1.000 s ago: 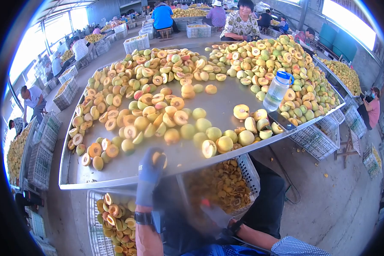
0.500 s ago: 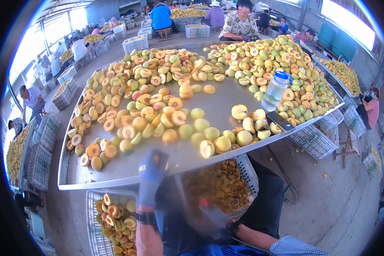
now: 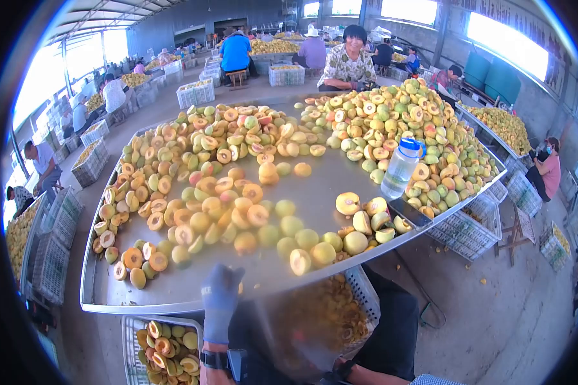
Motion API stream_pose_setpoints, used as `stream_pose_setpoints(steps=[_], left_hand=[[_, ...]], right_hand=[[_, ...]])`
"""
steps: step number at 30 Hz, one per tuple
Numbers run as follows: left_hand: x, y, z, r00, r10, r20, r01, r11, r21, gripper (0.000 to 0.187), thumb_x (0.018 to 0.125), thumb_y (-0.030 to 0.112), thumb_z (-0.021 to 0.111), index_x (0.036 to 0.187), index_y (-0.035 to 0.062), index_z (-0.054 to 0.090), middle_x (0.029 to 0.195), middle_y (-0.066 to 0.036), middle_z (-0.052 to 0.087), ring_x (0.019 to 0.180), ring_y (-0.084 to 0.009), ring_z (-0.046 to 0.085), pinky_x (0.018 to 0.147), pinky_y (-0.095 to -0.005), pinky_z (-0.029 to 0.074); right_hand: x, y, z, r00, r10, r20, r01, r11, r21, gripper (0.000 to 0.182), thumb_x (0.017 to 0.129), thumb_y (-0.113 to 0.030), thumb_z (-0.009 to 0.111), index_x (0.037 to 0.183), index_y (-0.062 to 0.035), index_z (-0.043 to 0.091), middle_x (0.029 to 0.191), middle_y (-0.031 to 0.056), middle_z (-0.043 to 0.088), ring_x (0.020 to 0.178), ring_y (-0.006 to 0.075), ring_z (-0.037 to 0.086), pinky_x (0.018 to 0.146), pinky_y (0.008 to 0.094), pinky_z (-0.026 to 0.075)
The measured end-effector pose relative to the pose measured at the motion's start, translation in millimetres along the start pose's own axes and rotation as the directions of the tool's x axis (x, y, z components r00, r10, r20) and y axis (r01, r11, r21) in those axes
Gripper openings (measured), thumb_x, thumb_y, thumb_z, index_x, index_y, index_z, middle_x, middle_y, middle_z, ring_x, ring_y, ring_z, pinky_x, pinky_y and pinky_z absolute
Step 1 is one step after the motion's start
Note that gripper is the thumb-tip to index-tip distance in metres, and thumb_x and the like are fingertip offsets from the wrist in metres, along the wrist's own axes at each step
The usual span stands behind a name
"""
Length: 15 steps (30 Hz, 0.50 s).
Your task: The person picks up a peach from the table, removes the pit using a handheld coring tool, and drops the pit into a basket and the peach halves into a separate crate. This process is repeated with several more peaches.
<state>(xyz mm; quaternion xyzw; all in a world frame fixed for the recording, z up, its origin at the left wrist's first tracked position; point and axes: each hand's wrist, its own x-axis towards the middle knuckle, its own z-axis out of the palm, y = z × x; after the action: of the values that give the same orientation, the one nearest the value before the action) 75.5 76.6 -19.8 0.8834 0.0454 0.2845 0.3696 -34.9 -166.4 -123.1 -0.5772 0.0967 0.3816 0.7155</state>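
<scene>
My left hand (image 3: 219, 296), in a grey glove, is at the near edge of the metal table (image 3: 173, 282). Its fingers are curled closed; a small orange patch shows beside them, but I cannot tell what they hold. My right hand (image 3: 316, 354), gloved and smeared by motion, is low over a white crate (image 3: 364, 296) of fruit scraps (image 3: 340, 314) between my legs. Something reddish shows at its fingers. Closest to my hands on the tabletop are yellow-green peach halves (image 3: 245, 242), some cut side up.
A blue-capped water bottle (image 3: 401, 170) and a dark phone (image 3: 410, 212) lie by the heaped peaches (image 3: 424, 128) on the right. Another crate (image 3: 131, 350) of halves stands below left. Across the table sits a person (image 3: 350, 67); more people work behind.
The whole view has tilted up, so the table and both hands appear lower. My left hand stays by the table edge, and my right hand remains blurred over the scrap crate.
</scene>
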Motion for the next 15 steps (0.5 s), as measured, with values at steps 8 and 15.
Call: stream_pose_setpoints(steps=[8, 15], left_hand=[[-6, 6, -5, 0.998, -0.053, 0.044, 0.057, 0.994, -0.098, 0.030, 0.085, 0.024, 0.071, 0.077, 0.0002, 0.055, 0.063, -0.013, 0.056, 0.055, -0.0237, 0.051, 0.056, -0.0346, 0.043], [-7, 8, -8, 0.993, -0.077, 0.089, 0.086, 0.992, -0.096, 0.022, 0.085, 0.022, 0.069, 0.084, 0.0023, 0.058, 0.070, -0.011, 0.060, 0.062, -0.0224, 0.056, 0.061, -0.0363, 0.045]], right_hand=[[39, 68, -31, 0.988, -0.106, 0.110, 0.117, 0.988, -0.099, 0.039, 0.098, -0.043, 0.045, 0.086, -0.0087, 0.061, 0.062, -0.0017, 0.052, 0.051, 0.0072, 0.047, 0.044, 0.0249, 0.034], [24, 26, -12, 0.998, -0.059, 0.023, 0.062, 0.864, -0.500, 0.043, 0.100, -0.043, 0.040, 0.082, -0.0103, 0.061, 0.056, -0.0012, 0.052, 0.049, 0.0089, 0.050, 0.041, 0.0283, 0.034]])
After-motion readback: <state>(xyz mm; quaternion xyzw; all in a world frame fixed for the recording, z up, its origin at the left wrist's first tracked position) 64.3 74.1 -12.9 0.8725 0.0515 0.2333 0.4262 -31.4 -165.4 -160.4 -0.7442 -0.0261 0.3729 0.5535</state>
